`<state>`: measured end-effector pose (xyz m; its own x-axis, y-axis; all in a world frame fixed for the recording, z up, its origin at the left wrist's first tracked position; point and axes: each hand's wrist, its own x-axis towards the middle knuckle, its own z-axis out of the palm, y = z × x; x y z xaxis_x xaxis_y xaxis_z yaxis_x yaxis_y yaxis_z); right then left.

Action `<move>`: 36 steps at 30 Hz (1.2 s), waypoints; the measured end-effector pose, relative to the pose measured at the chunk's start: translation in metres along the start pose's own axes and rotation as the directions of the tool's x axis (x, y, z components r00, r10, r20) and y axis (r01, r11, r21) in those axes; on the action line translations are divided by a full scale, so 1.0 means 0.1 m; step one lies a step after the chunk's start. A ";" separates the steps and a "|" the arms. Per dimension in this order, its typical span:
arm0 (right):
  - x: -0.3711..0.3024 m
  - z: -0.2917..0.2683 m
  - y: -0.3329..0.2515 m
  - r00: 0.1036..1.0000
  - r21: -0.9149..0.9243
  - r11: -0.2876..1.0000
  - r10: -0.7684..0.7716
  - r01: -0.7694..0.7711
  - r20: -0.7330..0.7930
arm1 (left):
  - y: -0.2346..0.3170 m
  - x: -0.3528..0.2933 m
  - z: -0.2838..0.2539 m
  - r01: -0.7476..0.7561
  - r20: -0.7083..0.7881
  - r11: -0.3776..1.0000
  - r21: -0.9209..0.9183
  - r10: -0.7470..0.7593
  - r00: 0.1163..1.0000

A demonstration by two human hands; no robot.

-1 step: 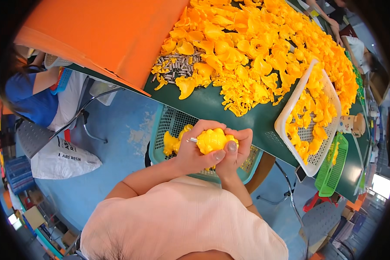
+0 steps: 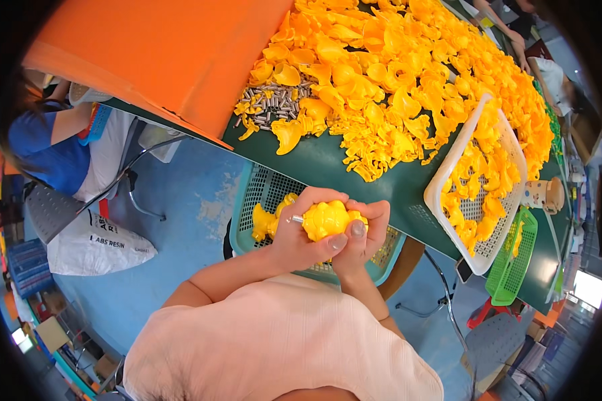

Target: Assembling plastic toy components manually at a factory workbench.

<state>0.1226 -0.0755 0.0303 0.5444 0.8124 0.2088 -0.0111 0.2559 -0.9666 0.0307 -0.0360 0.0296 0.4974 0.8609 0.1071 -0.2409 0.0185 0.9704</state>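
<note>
Both of my hands are closed around one yellow plastic toy piece (image 2: 326, 219), held above a teal mesh basket (image 2: 257, 184). My left hand (image 2: 299, 242) wraps it from the left and below. My right hand (image 2: 370, 230) grips it from the right, thumb pressed on its front. A small metal pin (image 2: 293, 218) sticks out of the piece on the left side. Another yellow piece (image 2: 263, 222) lies in the teal basket just left of my hands.
A big heap of yellow plastic parts (image 2: 394, 73) covers the green table (image 2: 314, 164), with a pile of metal pins (image 2: 271, 103) at its near edge. A white basket (image 2: 441, 190) and green basket (image 2: 508, 271) stand right. An orange board (image 2: 167, 53) lies left; a person in blue (image 2: 43, 150) sits beyond.
</note>
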 end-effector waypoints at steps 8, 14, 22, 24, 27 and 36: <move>0.26 0.02 0.12 0.996 0.022 0.996 0.089 -0.089 -0.006 | 0.00 0.32 -0.05 0.092 -0.039 0.995 -0.031 -0.093 0.995; 0.49 -0.27 0.22 0.951 0.053 0.961 0.258 -0.270 0.171 | -0.06 0.60 -0.19 0.336 0.131 0.904 -0.263 -0.312 0.941; 0.48 -0.37 0.32 0.958 0.317 0.913 0.199 -0.258 0.206 | -0.19 0.59 -0.06 0.301 0.061 0.901 -0.312 -0.297 0.953; 0.47 -0.32 0.30 0.948 0.385 0.867 0.287 -0.317 0.135 | -0.21 0.56 -0.06 0.269 0.050 0.933 -0.237 -0.265 0.963; 0.41 -0.30 0.35 0.964 0.416 0.869 0.229 -0.266 0.138 | -0.22 0.54 -0.05 0.211 0.060 0.969 -0.131 -0.204 0.977; 0.35 -0.30 0.36 0.965 0.378 0.890 0.214 -0.256 0.151 | -0.18 0.51 -0.03 0.196 0.023 0.980 -0.038 -0.196 0.980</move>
<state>0.1666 -0.0541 -0.0019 0.3964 0.9179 0.0173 -0.4660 0.2174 -0.8577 0.0583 0.0092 0.0175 0.5543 0.8285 -0.0798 -0.1700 0.2065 0.9636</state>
